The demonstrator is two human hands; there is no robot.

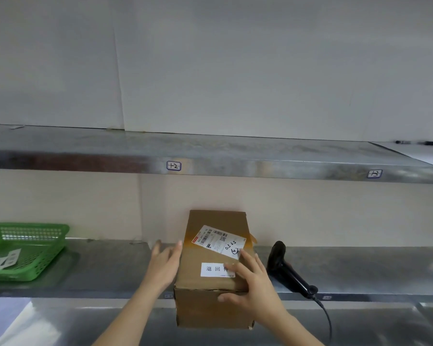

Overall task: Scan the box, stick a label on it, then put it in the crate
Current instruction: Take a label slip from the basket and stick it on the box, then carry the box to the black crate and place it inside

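Observation:
A brown cardboard box (210, 260) stands on the steel shelf (105, 270), its near end sticking out past the shelf's front edge. On its top are a shipping label with barcodes (218, 240) and a small white printed label (216, 269). My left hand (164, 265) lies flat against the box's left side, fingers spread. My right hand (251, 283) rests on the box's top right corner, fingers partly over the small label, thumb on the front face. A green plastic crate (25, 250) sits at the far left of the shelf.
A black handheld barcode scanner (285, 268) lies on the shelf just right of the box, its cable hanging over the front edge. A higher steel shelf (210, 156) carries tags. Paper slips lie inside the crate. A lower steel surface shows below.

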